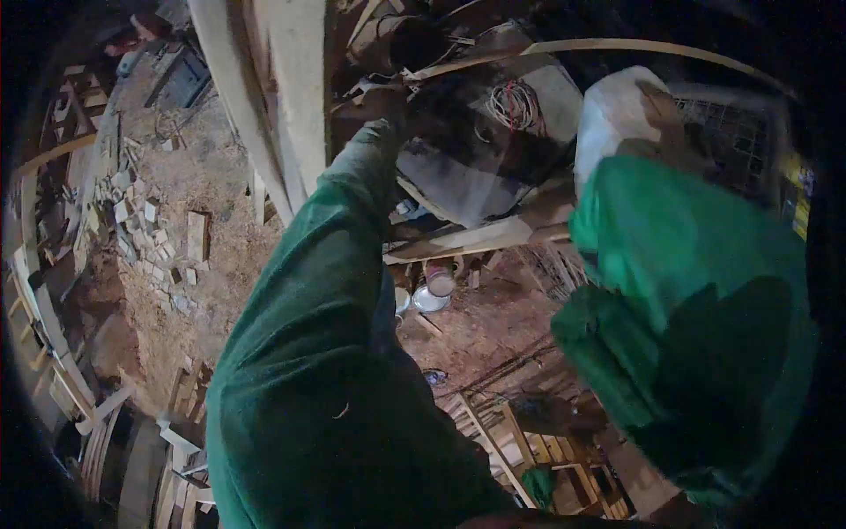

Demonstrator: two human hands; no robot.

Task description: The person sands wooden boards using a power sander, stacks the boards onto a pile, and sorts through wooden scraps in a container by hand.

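My left arm, in a green sleeve with a pale cuff, reaches up the middle of the view. At its end my left hand lies in shade beside a thick pale wooden post, and its fingers are too dark to make out. The end of a long thin wooden strip is close to this hand and curves away to the right. A dark round container sits just beyond. On the right is a bulky green cloth shape; my right hand does not show.
A grey sheet-like surface carries a coil of cable, with a white sack to its right. A wooden beam crosses below. Wood offcuts litter the sawdust-covered ground at left. Slatted wooden frames stand lower right.
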